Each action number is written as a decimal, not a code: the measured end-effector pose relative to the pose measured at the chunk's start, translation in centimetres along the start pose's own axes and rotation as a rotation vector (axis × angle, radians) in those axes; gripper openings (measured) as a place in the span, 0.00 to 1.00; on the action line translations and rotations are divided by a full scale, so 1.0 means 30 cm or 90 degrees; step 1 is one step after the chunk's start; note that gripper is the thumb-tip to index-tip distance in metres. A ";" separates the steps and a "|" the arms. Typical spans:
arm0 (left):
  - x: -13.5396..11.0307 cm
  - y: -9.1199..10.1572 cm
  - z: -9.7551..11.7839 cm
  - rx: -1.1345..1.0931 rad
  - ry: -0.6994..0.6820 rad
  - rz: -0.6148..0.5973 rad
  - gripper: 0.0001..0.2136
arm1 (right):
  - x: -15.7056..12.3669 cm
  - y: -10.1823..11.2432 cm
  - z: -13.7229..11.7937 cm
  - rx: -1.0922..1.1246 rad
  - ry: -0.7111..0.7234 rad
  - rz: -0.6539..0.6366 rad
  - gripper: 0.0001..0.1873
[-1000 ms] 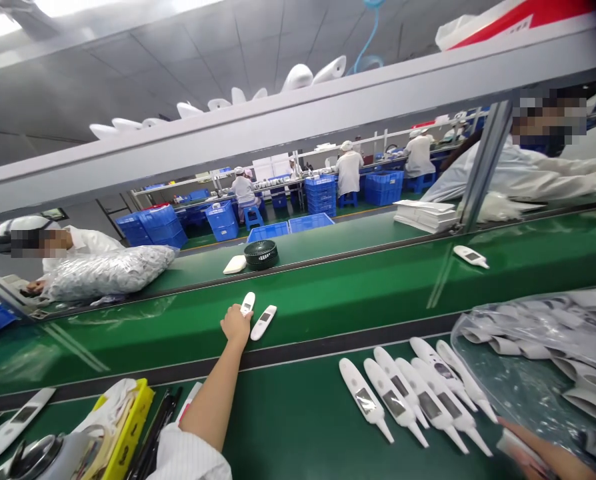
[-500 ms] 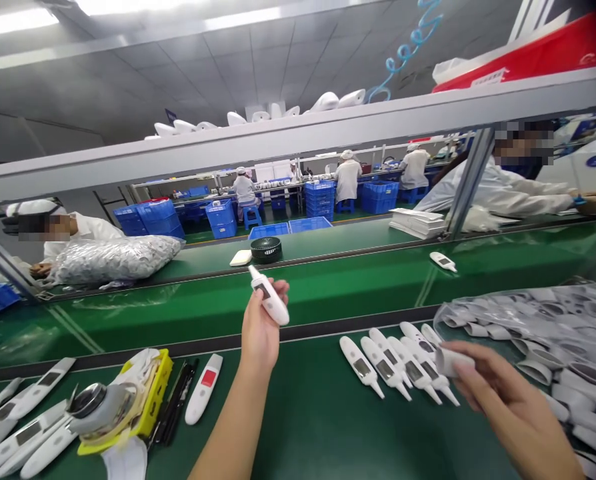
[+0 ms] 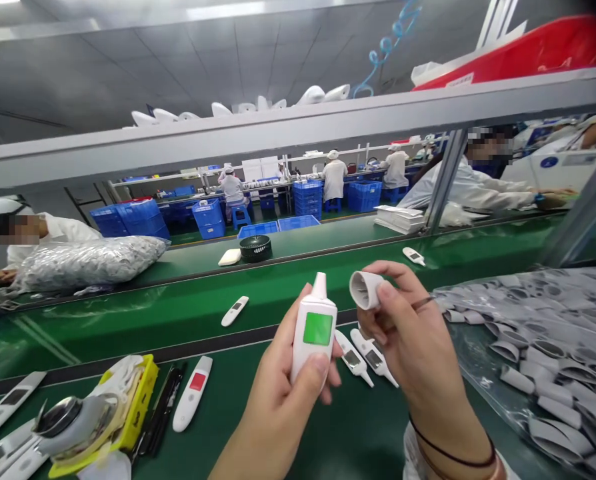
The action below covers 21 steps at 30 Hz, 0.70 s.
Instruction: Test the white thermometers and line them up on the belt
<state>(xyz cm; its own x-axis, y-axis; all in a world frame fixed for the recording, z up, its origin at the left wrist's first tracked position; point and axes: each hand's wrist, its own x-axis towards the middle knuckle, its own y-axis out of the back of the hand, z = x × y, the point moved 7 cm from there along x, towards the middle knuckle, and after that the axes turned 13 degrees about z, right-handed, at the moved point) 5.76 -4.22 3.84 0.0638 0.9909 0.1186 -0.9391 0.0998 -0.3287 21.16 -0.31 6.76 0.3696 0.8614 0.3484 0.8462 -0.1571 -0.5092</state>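
Gripping a white thermometer (image 3: pixel 314 330) upright, the left hand (image 3: pixel 278 407) closes thumb and fingers round its lower body; the narrow tip points up, and a green square sits on its face; just beside the tip, the right hand (image 3: pixel 413 340) pinches a small white cap (image 3: pixel 365 289), open mouth turned toward the thermometer; half a second ago the hands were well apart, the thermometer out over the belt; no writing is legible, only a red patch on a spare thermometer (image 3: pixel 192 402) lying on the table.

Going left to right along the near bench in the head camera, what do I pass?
Yellow tape dispenser, white thermometer with a red screen, green-screened thermometer in the left hand, white cap in the right hand, clear bag of caps.
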 end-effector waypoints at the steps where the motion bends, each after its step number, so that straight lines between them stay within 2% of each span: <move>1: -0.003 -0.001 -0.007 0.026 0.011 0.009 0.27 | 0.004 -0.001 0.009 0.002 -0.001 -0.004 0.09; 5: 0.002 -0.012 -0.021 0.135 0.011 0.044 0.33 | 0.012 -0.003 0.023 -0.011 0.020 -0.012 0.06; 11: 0.020 -0.001 -0.033 0.219 0.004 0.088 0.33 | -0.020 -0.047 -0.003 -0.207 0.180 -0.118 0.07; 15: 0.019 0.005 -0.029 0.210 -0.019 0.080 0.34 | -0.020 -0.031 -0.009 -0.204 0.183 -0.068 0.08; 19: 0.017 0.017 -0.027 0.191 -0.034 0.103 0.34 | -0.021 -0.025 0.002 -0.208 0.147 -0.047 0.09; 21: 0.018 0.009 -0.035 0.195 -0.037 0.080 0.35 | -0.023 -0.020 0.005 -0.210 0.152 -0.023 0.11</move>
<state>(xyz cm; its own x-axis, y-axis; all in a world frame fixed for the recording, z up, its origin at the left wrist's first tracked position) 5.90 -3.58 2.82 -0.0700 0.9860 0.1516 -0.9968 -0.0634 -0.0481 20.33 -0.75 6.70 0.3838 0.7386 0.5542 0.9234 -0.3097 -0.2268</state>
